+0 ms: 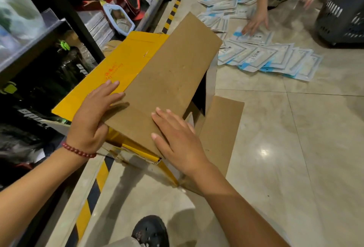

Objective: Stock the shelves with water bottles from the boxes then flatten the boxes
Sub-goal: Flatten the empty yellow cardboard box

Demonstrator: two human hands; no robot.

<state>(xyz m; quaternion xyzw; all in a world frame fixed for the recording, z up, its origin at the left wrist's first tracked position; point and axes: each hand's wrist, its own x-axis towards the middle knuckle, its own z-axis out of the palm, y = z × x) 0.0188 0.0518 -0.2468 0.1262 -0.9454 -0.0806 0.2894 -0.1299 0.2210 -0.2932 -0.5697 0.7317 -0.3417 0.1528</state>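
Note:
A yellow cardboard box (120, 65) lies on the floor beside the shelf, its brown inner flaps spread out. One long brown flap (169, 73) is folded over the top of it. My left hand (92, 118) holds the near left corner of that flap, fingers lying across the yellow face and thumb under the edge. Flat on the flap's near end rests my right hand (175, 140), fingers straight. A second brown flap (222, 128) lies on the floor to the right. No water bottles are visible.
Dark shelving (39, 36) with packaged goods runs along the left, edged by a yellow-black floor stripe (94, 193). Another person's hand (256, 24) sorts several blue-white packets (262, 55) on the tiles ahead. A dark basket (342, 10) stands far right. My shoe (151, 231) is below.

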